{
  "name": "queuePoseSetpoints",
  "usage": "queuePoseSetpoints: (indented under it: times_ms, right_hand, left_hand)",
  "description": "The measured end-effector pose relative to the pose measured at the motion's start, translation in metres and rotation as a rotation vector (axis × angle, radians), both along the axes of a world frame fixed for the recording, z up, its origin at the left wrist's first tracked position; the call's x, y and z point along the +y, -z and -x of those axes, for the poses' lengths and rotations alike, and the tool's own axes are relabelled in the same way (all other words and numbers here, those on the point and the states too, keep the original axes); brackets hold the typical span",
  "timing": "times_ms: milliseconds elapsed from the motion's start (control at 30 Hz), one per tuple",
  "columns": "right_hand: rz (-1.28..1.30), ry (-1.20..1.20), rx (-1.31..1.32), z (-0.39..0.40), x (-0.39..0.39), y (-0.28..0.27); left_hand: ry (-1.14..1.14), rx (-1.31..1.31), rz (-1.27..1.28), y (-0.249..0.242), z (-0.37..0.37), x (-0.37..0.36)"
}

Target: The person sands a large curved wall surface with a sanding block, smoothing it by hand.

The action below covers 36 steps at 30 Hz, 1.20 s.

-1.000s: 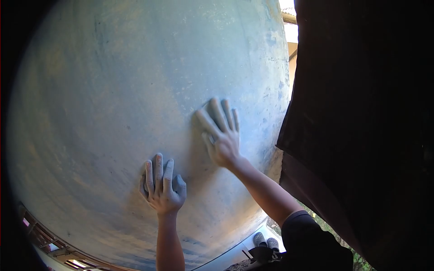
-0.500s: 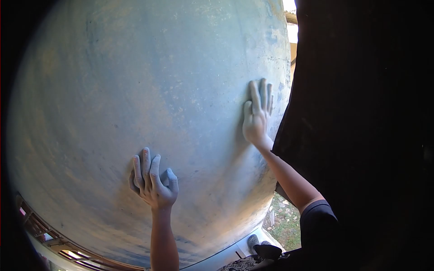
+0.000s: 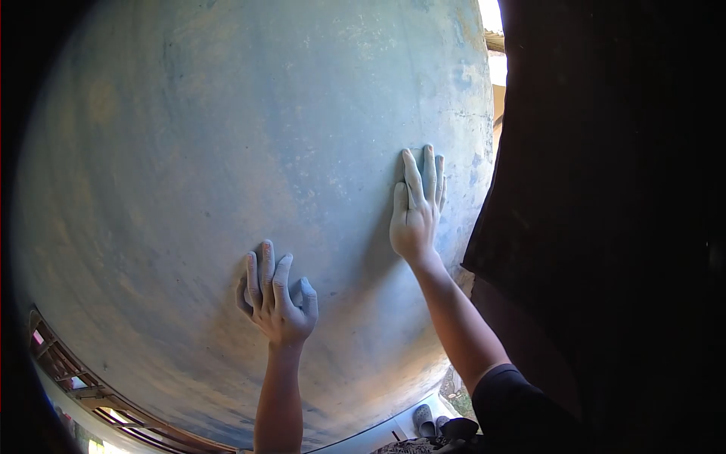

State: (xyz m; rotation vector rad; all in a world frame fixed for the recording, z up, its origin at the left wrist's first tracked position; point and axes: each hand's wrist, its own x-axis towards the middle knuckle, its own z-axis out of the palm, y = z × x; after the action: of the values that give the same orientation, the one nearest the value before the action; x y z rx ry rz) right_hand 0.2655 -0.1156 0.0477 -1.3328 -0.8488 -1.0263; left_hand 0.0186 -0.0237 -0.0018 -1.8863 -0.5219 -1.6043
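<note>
A wall-like surface, blue-grey with tan patches and smudges, fills most of the head view and looks curved. My left hand lies against its lower middle, fingers apart and slightly bent, with nothing in it. Higher up and to the right, my right hand rests on the same surface, its fingers stretched upward and spread. Both hands are coated in pale grey powder or paste. No tool shows in either hand; the palms are hidden against the surface.
A brown slatted frame runs along the lower left edge. Shoes stand on a pale ledge at the bottom, with grass beside it. A large dark shape blocks the right side; a bit of roof shows beyond the surface.
My right hand has moved left and slightly down across the surface. My left hand has shifted a little right and up. Both stay spread, and the view has turned slightly.
</note>
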Motion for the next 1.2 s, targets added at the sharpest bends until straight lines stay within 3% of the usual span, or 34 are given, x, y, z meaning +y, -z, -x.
queuePoseSetpoints:
  times_ms: [100,200,300,367,400,467,533,633,733,833,900,967,1100,1200]
  right_hand:
    - [0.011,0.08,-0.01,0.044,0.023,0.0]
    - [0.301,-0.117,-0.327,0.073,0.022,0.032]
    - [0.516,0.021,-0.549,0.052,0.011,0.03]
    - [0.336,-0.006,-0.372,0.022,0.01,0.014]
    - [0.326,0.134,-0.255,0.011,0.003,-0.003]
    - [0.066,0.095,-0.087,-0.013,0.0,-0.023]
    - [0.022,0.084,0.016,-0.008,0.005,-0.032]
    - [0.018,0.094,-0.019,0.029,0.027,-0.024]
    - [0.218,-0.031,-0.252,0.069,0.022,0.003]
    - [0.294,0.041,-0.273,0.046,0.011,0.006]
    - [0.2,0.162,-0.142,0.016,0.012,-0.006]
    - [-0.035,0.087,0.005,-0.019,0.011,-0.026]
    - [-0.049,0.102,0.277,0.008,0.022,-0.053]
    - [0.106,0.113,-0.033,0.066,0.047,-0.026]
  left_hand:
    - [0.025,0.007,0.01,0.001,0.003,0.002]
    - [0.05,0.019,0.021,0.0,0.008,0.004]
    - [0.035,0.04,0.024,-0.009,0.014,0.003]
    - [0.018,0.038,0.023,-0.023,0.016,0.003]
    - [0.009,0.025,0.018,-0.033,0.018,0.003]
    - [0.007,0.015,0.023,-0.048,0.016,0.003]
    - [0.06,0.007,0.009,-0.062,0.012,0.004]
    - [0.083,0.069,0.007,-0.07,0.013,0.004]
    - [0.085,0.133,0.008,-0.073,0.023,0.01]
    - [0.047,0.163,-0.032,-0.086,0.047,0.02]
    - [-0.008,0.143,-0.074,-0.104,0.068,0.03]
    - [-0.012,0.127,-0.066,-0.112,0.074,0.029]
    - [-0.055,0.174,-0.052,-0.108,0.066,0.028]
    - [-0.04,0.216,-0.051,-0.106,0.071,0.029]
